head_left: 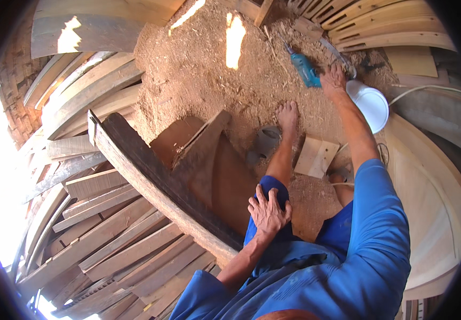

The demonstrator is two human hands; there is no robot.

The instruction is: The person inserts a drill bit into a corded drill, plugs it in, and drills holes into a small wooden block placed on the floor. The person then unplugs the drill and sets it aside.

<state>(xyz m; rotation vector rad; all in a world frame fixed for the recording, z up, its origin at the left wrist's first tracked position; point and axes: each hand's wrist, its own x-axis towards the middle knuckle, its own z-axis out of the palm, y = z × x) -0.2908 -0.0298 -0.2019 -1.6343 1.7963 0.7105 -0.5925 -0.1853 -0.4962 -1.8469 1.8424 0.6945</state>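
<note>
My left hand (pixel 269 214) rests on my bent left knee, its fingers spread over the blue trouser leg and nothing in it. My right arm stretches down to the sawdust-covered ground, where my right hand (pixel 333 81) has its fingers reaching out and apart. Just left of that hand lies a teal power drill (pixel 304 69), its tip pointing up and left. A grey curved strip-like object (pixel 338 53) lies at the fingertips; whether they touch it I cannot tell. Against the right wrist stands a white bucket (pixel 370 106).
A long curved timber (pixel 156 186) slants across on the left, beside stacked boards (pixel 118 245). Near my feet lie a small wooden block (pixel 316 156) and a grey rounded object (pixel 267 140). Slotted wooden pieces (pixel 390 32) sit far right, a large pale panel (pixel 422 213) nearer. A pale cable (pixel 428 88) runs behind the bucket.
</note>
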